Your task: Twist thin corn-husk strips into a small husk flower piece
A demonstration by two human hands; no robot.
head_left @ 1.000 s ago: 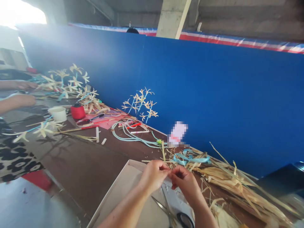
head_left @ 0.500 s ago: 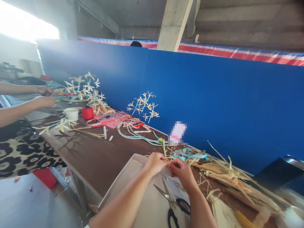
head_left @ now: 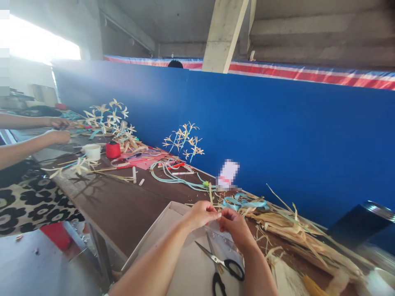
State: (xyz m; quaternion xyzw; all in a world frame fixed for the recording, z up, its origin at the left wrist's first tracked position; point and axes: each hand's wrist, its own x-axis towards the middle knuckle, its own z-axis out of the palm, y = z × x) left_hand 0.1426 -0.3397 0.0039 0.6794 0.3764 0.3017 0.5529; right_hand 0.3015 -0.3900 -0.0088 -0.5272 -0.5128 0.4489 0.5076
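Note:
My left hand [head_left: 202, 213] and my right hand [head_left: 231, 222] meet fingertip to fingertip above the far end of a shallow pale box lid [head_left: 168, 228]. Both are closed in a pinch; whatever lies between the fingers is too small to make out. Below my wrists, black-handled scissors [head_left: 216, 259] rest in the lid with their blades apart. Just beyond my hands lie a pale blue ribbon [head_left: 243, 202] and thin straw scraps. Dried husk strips [head_left: 286, 226] are heaped to the right of my right hand.
Pale husk flowers [head_left: 183, 142] stand by the blue partition [head_left: 262, 135]. Light-green cords [head_left: 173, 181], a red thread spool [head_left: 113, 150] and a white cup [head_left: 92, 152] lie along the brown table [head_left: 123, 205]. Another person's hands [head_left: 60, 129] work at the far left.
The view has shifted slightly, so the table and partition sit a little further left and lower. My hands stay pinched together in nearly the same place over the lid.

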